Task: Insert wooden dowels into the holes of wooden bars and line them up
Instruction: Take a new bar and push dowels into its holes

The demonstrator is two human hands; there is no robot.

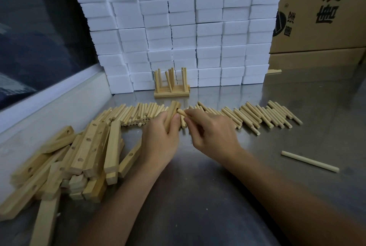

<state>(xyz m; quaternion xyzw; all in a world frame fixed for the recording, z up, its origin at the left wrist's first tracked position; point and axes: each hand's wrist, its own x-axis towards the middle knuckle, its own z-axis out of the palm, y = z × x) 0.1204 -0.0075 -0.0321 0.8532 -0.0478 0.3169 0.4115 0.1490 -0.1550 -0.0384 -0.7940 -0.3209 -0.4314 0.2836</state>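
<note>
On the left, nearest, drilled bars are lying heaped on the steel table, and one loose rod is lying apart on the right. The left hand is gripping a bar upright, fingers curled round it; the right hand is pinching a dowel — its tip touching the bar's hole. Behind, a row of dowels is lying, then finished bars — pegs standing — against white blocks.

Dim light; glare on steel table; edges warped, blurred.
</note>
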